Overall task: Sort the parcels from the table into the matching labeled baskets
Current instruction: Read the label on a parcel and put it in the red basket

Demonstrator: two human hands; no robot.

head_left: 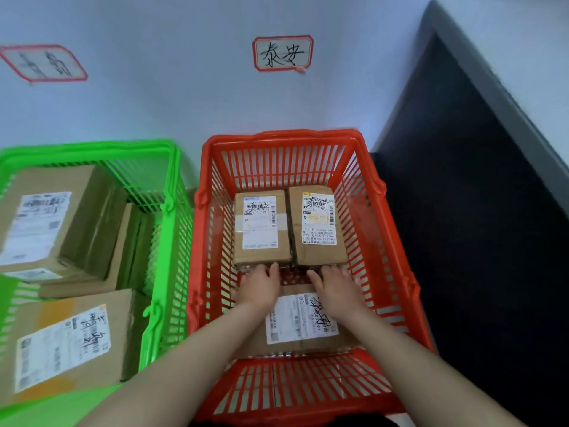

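Observation:
Both my hands reach down into the red basket (363,167). Two brown cardboard parcels stand side by side at its far end: the left parcel (261,226) and the right parcel (317,223), each with a white shipping label and handwritten marks. My left hand (260,283) rests its fingertips against the near edge of the left parcel. My right hand (334,283) touches the near edge of the right parcel. A third parcel (300,322) lies flat under my wrists. A wall label (282,53) hangs above the red basket.
A green basket (166,229) stands to the left, holding several cardboard parcels (61,340). A second red-framed label (44,63) is on the wall above it. A dark panel (468,241) rises close on the right of the red basket.

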